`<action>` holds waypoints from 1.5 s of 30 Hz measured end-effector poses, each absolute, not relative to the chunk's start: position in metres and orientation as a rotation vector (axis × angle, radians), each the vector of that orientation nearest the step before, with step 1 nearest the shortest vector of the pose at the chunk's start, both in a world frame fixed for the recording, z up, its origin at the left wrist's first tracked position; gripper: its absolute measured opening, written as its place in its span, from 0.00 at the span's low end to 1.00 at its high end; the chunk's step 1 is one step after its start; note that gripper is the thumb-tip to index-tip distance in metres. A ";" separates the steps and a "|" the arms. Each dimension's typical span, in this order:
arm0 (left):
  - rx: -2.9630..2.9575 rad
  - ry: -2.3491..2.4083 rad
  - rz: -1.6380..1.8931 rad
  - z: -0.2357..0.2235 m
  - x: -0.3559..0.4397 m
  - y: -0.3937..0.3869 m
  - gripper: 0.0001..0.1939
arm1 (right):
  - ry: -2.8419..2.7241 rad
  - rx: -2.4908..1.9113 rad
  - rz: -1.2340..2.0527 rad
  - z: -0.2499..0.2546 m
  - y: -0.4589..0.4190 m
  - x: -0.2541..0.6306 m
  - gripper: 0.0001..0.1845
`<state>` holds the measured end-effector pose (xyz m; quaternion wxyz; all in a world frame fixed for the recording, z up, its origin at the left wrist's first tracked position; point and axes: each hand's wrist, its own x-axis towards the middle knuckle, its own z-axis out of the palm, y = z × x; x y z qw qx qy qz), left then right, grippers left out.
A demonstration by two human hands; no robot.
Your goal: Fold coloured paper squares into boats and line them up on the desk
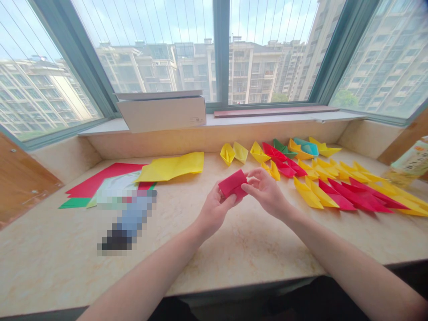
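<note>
A small folded piece of red paper (pixel 233 183) is held up above the counter between both hands. My left hand (pixel 217 207) grips its lower left side, the thumb pressed along the bottom. My right hand (pixel 264 189) pinches the right edge between thumb and fingers. Just beyond the hands stand small yellow folded-paper pieces (pixel 228 154). To the right, folded paper boats lie in rows: yellow ones (pixel 310 193), dark red ones (pixel 363 196), a green one (pixel 284 149) and a light blue one (pixel 306 147).
Yellow paper sheets (pixel 174 167) lie at left beside red sheets (pixel 103 177) and green ones (pixel 76 203). A blurred-out object (pixel 132 223) rests in front of them. A white box (pixel 163 112) stands on the sill. At far right is a clear container (pixel 409 165).
</note>
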<state>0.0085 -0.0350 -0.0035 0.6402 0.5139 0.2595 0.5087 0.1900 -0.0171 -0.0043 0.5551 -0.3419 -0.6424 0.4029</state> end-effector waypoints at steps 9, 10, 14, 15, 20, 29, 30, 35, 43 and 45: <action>1.171 0.705 1.181 -0.003 0.008 -0.037 0.23 | -1.552 -0.915 1.013 0.003 -0.021 0.190 0.31; 1.188 0.722 1.178 -0.004 0.008 -0.036 0.22 | -1.546 -0.901 1.065 0.004 -0.021 0.189 0.32; 1.278 0.771 1.158 -0.004 0.007 -0.035 0.18 | -1.579 -0.814 1.339 0.010 -0.024 0.190 0.22; 1.272 0.762 1.147 -0.003 0.006 -0.035 0.18 | -1.583 -0.827 1.345 0.012 -0.024 0.190 0.17; 1.200 0.690 1.052 0.004 0.001 -0.034 0.18 | -1.539 -0.922 1.172 0.017 -0.022 0.196 0.08; 1.079 0.634 1.075 0.001 -0.002 -0.031 0.16 | -1.713 -0.775 1.142 0.015 -0.020 0.200 0.10; 1.063 0.594 1.071 0.001 -0.002 -0.032 0.17 | -1.722 -0.770 1.113 0.013 -0.020 0.200 0.11; 1.088 0.608 1.064 0.001 -0.001 -0.031 0.21 | -1.781 -0.814 0.918 0.008 -0.018 0.198 0.12; 1.133 0.772 1.158 0.002 0.000 -0.029 0.16 | -1.662 -0.939 1.059 0.011 -0.019 0.197 0.22; 1.157 0.763 1.140 0.002 0.000 -0.030 0.15 | -1.642 -0.997 1.024 0.009 -0.019 0.195 0.18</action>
